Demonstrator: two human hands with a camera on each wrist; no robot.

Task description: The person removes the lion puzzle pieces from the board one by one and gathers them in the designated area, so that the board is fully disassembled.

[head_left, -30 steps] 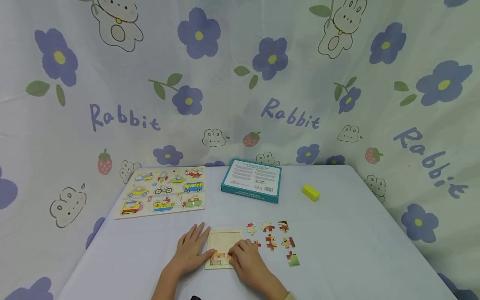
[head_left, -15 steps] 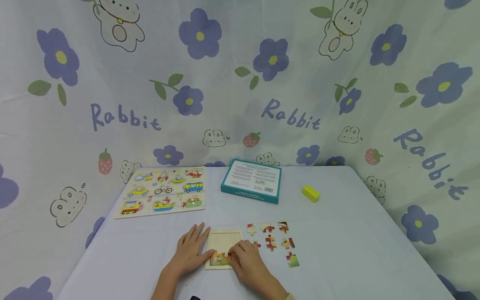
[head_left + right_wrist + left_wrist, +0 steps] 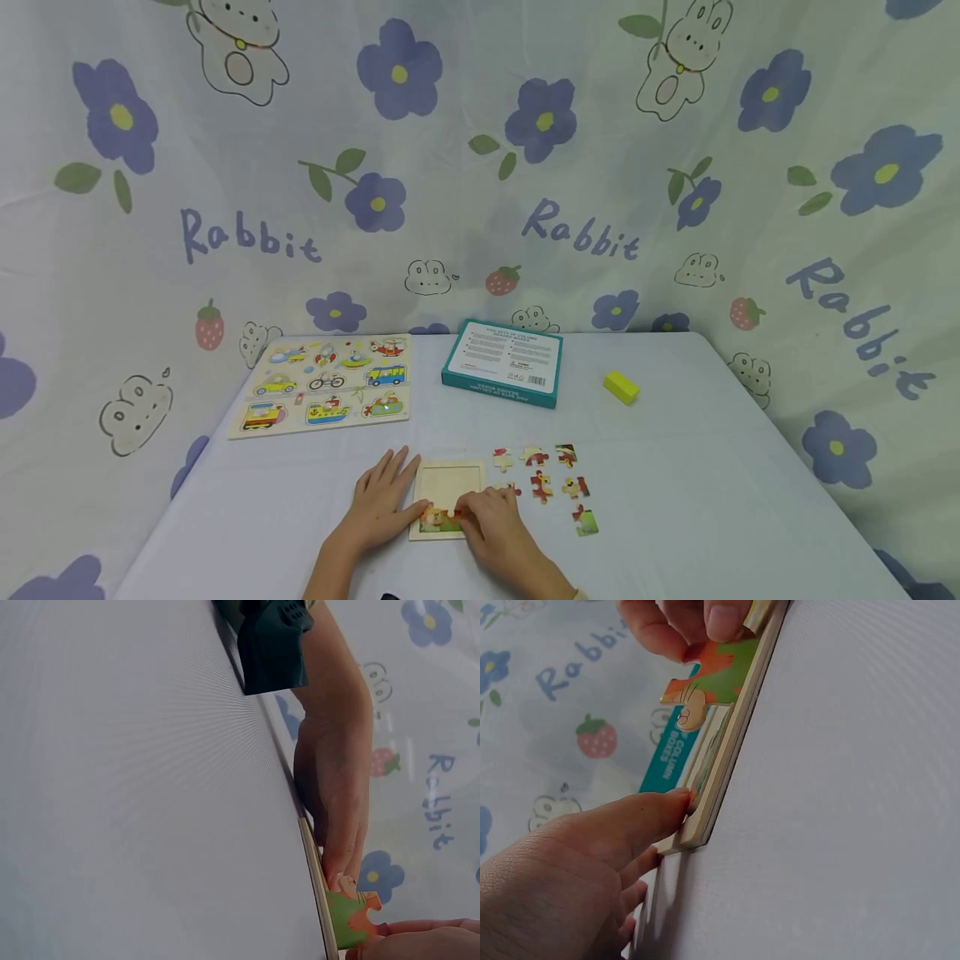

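A square wooden puzzle tray (image 3: 450, 473) lies on the white table, its upper part bare. My left hand (image 3: 381, 504) rests at the tray's left side, fingers spread and fairly straight, thumb over the lower left corner on a piece. My right hand (image 3: 498, 527) pinches an orange and green jigsaw piece (image 3: 736, 671) at the tray's lower right. In the left wrist view that piece tilts up from the tray floor. Its outer end is hidden by the right fingers (image 3: 725, 621). The right wrist view shows the same piece between both hands.
Several loose jigsaw pieces (image 3: 542, 486) lie right of the tray, one partly behind the right hand. Farther back are a peg puzzle board (image 3: 330, 383) at left, a teal and white box (image 3: 502, 362) in the middle and a yellow block (image 3: 622, 387) at right.
My right fingers shift slightly at the tray's lower right, and the piece there shows more green than a second ago. My left hand stays in place.
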